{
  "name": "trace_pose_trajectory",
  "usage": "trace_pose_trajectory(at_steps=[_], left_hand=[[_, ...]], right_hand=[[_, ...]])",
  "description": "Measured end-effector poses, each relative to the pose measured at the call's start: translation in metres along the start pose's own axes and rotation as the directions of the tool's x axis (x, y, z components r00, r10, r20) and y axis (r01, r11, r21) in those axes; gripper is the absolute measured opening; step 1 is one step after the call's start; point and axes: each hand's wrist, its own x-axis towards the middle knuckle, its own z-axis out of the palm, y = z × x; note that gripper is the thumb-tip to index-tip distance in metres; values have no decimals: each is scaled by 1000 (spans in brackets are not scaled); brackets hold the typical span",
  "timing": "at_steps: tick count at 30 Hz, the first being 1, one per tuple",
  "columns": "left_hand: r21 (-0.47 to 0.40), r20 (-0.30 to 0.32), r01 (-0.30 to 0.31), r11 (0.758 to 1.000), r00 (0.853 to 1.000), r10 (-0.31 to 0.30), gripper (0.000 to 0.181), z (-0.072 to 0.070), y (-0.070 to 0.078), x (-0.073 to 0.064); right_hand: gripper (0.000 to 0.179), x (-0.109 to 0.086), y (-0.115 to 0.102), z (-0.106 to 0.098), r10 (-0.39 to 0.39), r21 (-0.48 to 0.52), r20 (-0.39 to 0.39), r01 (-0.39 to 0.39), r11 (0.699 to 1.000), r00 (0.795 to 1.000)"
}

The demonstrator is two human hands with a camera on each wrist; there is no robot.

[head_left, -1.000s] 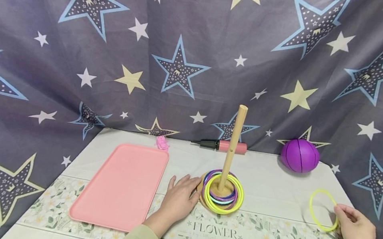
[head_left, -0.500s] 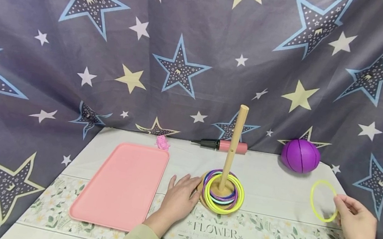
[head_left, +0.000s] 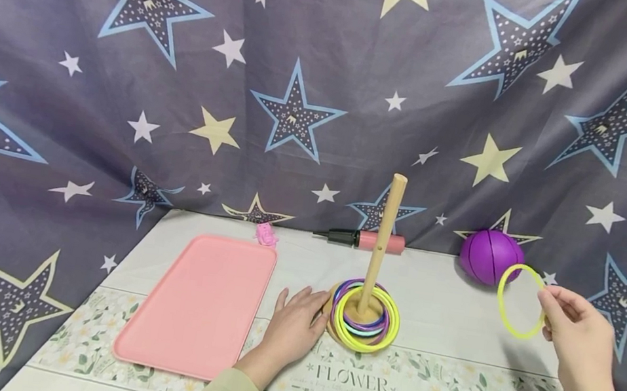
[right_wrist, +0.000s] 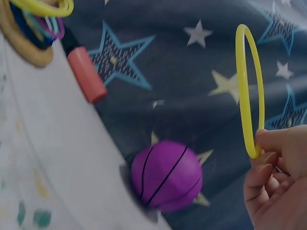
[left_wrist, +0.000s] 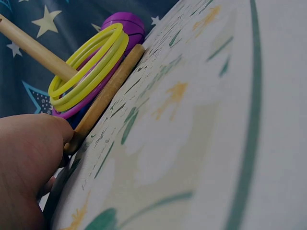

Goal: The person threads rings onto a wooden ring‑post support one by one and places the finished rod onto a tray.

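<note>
My right hand (head_left: pixel 581 326) pinches a yellow ring (head_left: pixel 501 303) by its edge, up off the table at the right; the right wrist view shows the ring (right_wrist: pixel 243 86) held between thumb and fingers. At the middle stands a wooden peg (head_left: pixel 382 244) on a round wooden base (head_left: pixel 333 335). Several rings (head_left: pixel 392 321) in yellow, purple, blue and light green lie stacked around the peg's foot. With its fingers extended, my left hand (head_left: pixel 296 325) rests on the table and touches the left edge of the base, which the left wrist view shows close up.
A pink tray (head_left: pixel 198 306) lies at the left, with a small pink object (head_left: pixel 266 234) behind it. Along the back edge is a hand pump (head_left: pixel 381 242) with a black nozzle. A purple ball (head_left: pixel 490 255) sits at the back right, before a star-patterned curtain (head_left: pixel 312 23).
My right hand has lifted the yellow ring up from the table and moved it slightly left, toward the ball. My left hand and the peg have stayed in place.
</note>
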Motion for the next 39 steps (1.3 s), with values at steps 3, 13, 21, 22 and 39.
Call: trace_pose_trajectory(at_steps=[3,13,21,22,39], left_hand=[[-1,1,1,1000,1000,-1,47,0,0,0],[7,-1,0,1000,1000,0,48,2,-1,-1],[8,-6,-1,1000,1000,1,47,0,0,-2],[7,-6,-1,1000,1000,1,47,0,1,-2],[-1,2,4,1000,1000,-4,48,0,0,-1]], right_hand=[[4,-3,-14,9,-36,52,17,35,998,999],[11,-10,-50,39,-152,112,48,145,983,987],[13,-13,-65,60,-209,197,70,191,961,976],[14,-13,-67,63,-211,187,69,195,963,975],[16,-17,-105,105,-337,267,153,290,919,929]])
